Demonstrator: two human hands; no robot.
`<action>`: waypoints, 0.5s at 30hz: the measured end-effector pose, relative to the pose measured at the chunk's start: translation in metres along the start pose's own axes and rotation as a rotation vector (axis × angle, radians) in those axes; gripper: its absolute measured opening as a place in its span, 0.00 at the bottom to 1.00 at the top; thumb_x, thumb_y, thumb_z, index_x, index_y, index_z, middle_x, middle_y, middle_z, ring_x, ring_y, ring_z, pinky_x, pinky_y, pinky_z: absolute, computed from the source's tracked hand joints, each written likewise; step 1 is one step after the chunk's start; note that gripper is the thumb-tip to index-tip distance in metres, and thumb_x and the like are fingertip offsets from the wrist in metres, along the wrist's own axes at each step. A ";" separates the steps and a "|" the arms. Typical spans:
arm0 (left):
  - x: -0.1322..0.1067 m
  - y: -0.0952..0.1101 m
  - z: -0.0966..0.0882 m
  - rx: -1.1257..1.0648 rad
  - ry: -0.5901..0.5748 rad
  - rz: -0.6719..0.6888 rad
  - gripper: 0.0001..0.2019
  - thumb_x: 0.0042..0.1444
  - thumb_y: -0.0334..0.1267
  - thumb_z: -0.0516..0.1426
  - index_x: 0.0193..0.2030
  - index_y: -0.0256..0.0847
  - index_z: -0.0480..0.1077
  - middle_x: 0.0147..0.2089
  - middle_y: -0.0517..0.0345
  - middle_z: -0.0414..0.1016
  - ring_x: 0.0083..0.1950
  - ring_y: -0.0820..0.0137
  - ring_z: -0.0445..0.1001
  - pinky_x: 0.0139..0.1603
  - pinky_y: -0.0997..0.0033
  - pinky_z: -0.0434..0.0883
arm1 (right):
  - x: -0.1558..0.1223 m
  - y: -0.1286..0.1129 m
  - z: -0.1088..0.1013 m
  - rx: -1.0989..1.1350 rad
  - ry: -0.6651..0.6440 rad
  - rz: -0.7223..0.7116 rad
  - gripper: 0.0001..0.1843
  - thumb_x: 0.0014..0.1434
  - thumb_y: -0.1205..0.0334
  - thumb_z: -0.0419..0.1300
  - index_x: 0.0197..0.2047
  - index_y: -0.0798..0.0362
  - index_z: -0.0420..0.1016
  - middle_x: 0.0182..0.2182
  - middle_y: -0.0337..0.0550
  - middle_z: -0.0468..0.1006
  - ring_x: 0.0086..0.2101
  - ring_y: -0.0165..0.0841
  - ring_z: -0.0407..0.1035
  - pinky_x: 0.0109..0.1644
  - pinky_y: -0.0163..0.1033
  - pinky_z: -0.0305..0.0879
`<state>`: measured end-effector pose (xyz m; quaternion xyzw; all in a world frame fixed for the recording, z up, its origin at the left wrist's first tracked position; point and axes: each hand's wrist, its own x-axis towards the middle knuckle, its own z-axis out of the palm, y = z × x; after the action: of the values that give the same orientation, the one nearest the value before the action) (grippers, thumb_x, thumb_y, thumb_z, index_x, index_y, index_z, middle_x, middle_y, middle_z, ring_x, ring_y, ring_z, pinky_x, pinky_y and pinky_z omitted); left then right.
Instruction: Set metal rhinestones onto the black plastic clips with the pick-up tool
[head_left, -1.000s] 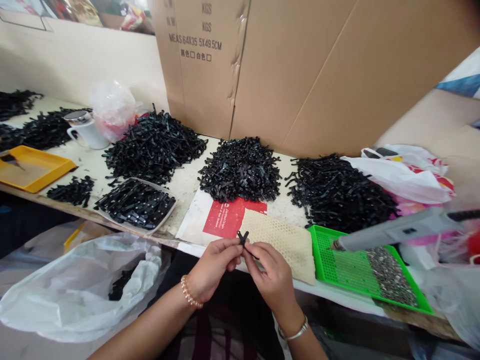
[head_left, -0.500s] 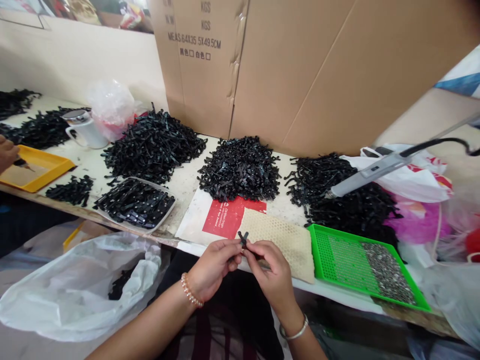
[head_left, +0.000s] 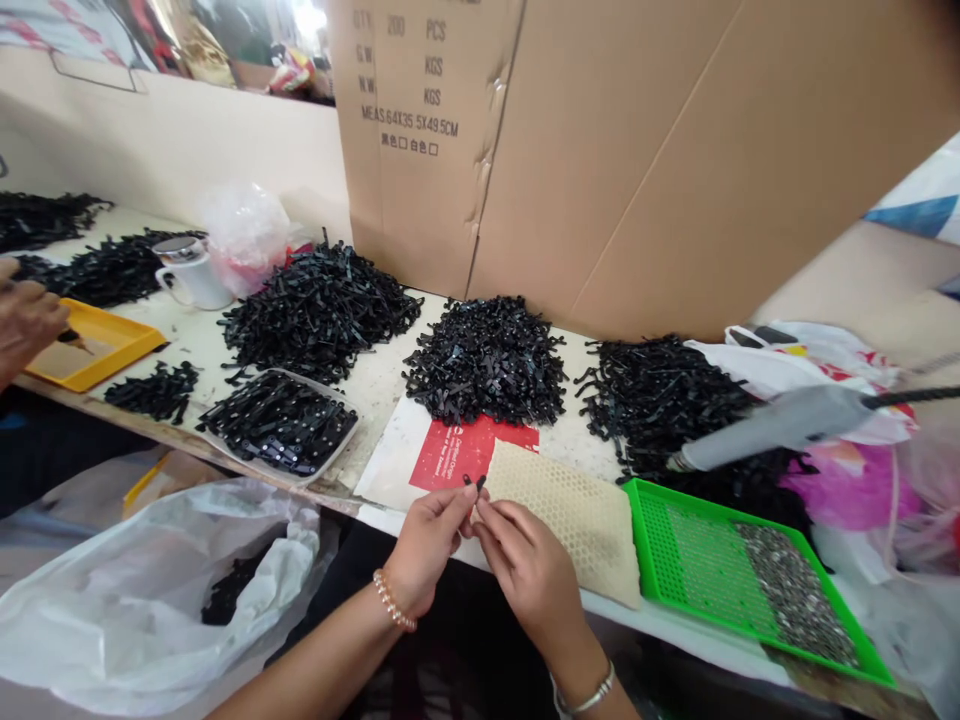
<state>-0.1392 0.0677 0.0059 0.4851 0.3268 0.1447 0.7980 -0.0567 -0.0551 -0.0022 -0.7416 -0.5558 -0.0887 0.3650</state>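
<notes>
Evidently you are at a long, pale worktop (head_left: 382, 385), with a tall sheet of brown cardboard (head_left: 615, 150) standing along its back. Heaps of black strips line it: a left heap (head_left: 322, 305), a middle heap (head_left: 487, 360) and a right heap (head_left: 660, 400). Near the front edge lie a beige mat (head_left: 562, 510) and, just beside it, a green tray (head_left: 679, 545) with small metal bits (head_left: 799, 590). Your left hand (head_left: 429, 540) and right hand (head_left: 532, 575) both pinch a small black piece (head_left: 481, 482) above the worktop's front edge, left of the mat. Your fingers cover most of it; two dark tips show, and whether they belong to one strip or two, you cannot tell. A co-worker's hand (head_left: 30, 318) is cut off at the left, and the grey tool (head_left: 780, 430) over the right heap is blurred.
</notes>
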 end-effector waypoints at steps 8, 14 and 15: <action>0.018 0.018 -0.044 0.054 0.123 0.089 0.26 0.42 0.60 0.64 0.31 0.35 0.76 0.19 0.59 0.68 0.20 0.76 0.58 0.22 0.76 0.54 | 0.090 0.061 0.018 0.188 0.002 0.198 0.13 0.63 0.59 0.57 0.49 0.53 0.72 0.41 0.49 0.74 0.37 0.35 0.72 0.41 0.41 0.75; 0.014 0.014 -0.054 -0.065 -0.077 0.089 0.22 0.47 0.60 0.63 0.26 0.40 0.73 0.20 0.58 0.70 0.21 0.74 0.62 0.23 0.73 0.58 | 0.147 0.083 0.043 -0.009 0.037 -0.104 0.15 0.64 0.55 0.54 0.47 0.53 0.75 0.39 0.50 0.73 0.34 0.37 0.72 0.36 0.44 0.74; 0.011 0.018 -0.057 -0.063 -0.103 0.113 0.20 0.49 0.59 0.62 0.27 0.41 0.73 0.22 0.57 0.71 0.22 0.72 0.65 0.23 0.72 0.60 | 0.158 0.078 0.053 0.015 0.096 -0.194 0.14 0.65 0.54 0.54 0.44 0.53 0.76 0.36 0.48 0.74 0.33 0.37 0.72 0.35 0.43 0.74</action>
<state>-0.1675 0.1209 -0.0005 0.4843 0.2527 0.1746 0.8192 0.0559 0.0900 0.0106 -0.6764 -0.6076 -0.1550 0.3863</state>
